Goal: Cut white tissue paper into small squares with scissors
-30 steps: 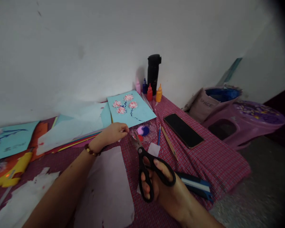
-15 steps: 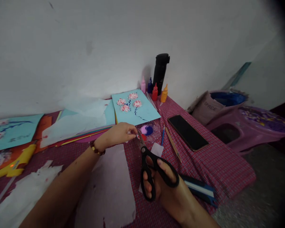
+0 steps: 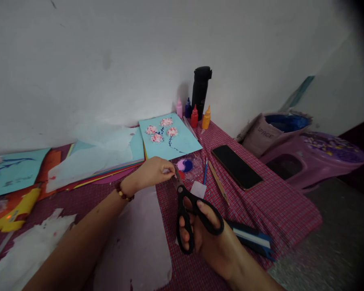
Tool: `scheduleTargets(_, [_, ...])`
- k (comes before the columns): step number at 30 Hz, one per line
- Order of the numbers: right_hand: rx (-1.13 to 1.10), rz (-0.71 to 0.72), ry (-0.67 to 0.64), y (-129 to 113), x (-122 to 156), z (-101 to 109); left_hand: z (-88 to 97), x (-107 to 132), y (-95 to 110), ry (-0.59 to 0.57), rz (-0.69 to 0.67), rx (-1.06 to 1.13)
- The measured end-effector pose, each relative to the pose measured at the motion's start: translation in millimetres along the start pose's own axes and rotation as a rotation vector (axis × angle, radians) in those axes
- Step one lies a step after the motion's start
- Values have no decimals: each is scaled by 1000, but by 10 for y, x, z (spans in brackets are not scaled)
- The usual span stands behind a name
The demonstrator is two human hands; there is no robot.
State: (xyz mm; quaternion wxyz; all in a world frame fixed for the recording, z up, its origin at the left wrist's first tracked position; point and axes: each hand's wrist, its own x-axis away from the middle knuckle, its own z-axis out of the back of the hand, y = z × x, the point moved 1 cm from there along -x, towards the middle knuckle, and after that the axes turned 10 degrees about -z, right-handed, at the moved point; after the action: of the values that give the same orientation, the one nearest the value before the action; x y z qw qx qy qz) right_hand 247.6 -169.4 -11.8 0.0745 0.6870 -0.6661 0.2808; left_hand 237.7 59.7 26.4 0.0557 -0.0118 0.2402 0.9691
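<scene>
My right hand [image 3: 208, 234] is closed around the handles of black-handled scissors [image 3: 182, 194], fingers through the loops, handles spread apart. The blades point up and away, toward my left hand [image 3: 153, 171]. My left hand pinches with thumb and fingertips right at the blade tips; whatever small thing is in the pinch cannot be made out. Just behind the tips lies a clear palette [image 3: 195, 165] with pink, dark blue and red paint. A small white paper piece [image 3: 198, 189] rests beside the scissors. Below my left wrist is a white sheet [image 3: 139, 246].
A painted blue sheet [image 3: 182, 142] leans near small paint bottles [image 3: 194, 117] and a black flask [image 3: 201, 91]. Right of the palette are a blue brush [image 3: 205, 171], a wooden stick [image 3: 218, 182], a phone [image 3: 236, 166] and a cutter [image 3: 253, 239]. A yellow glue gun [image 3: 18, 212] lies left.
The whole view has shifted slightly, with things appearing a little further left. Both hands keep nearly the same pose, the scissors' tips still at my left fingertips.
</scene>
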Motion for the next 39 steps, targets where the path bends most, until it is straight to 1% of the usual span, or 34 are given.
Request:
scheduleTargets(4, [7,-24,-22,-14,-5,-3,-69,-14,-87,38,19,-34])
scheduleTargets(7, [7,-27,-39,-17,-9,5,-76,-10,-111,64,43,-50])
scheduleTargets(9, [7,-27,-45,-19,-13,14,-57,2,-103,78,55,-6])
scheduleTargets(11, [9,-30,-48,-22,-19,17,-26,21,-77,91,73,86])
scheduleTargets(14, [-2,-35,-40,-28,-26,10,29,45,-17,54,93,179])
scheduleTargets(16, [-13,-41,-32,-29,-26,2,59,51,28,1,97,139])
scheduleTargets(18, [-14,-44,-33,-29,-25,-1,76,50,69,-28,84,36])
scheduleTargets(22, [-17,-50,-53,-29,-32,1,53,40,127,-34,31,-178])
scheduleTargets(26, [-8,-56,-60,-28,-39,-2,-13,36,136,-42,10,-297])
scheduleTargets(33, [-2,-59,-55,-30,-32,-12,-83,27,86,-15,-50,-289])
scheduleTargets(39, [7,-50,-51,-35,-9,-28,-95,26,9,12,11,-262])
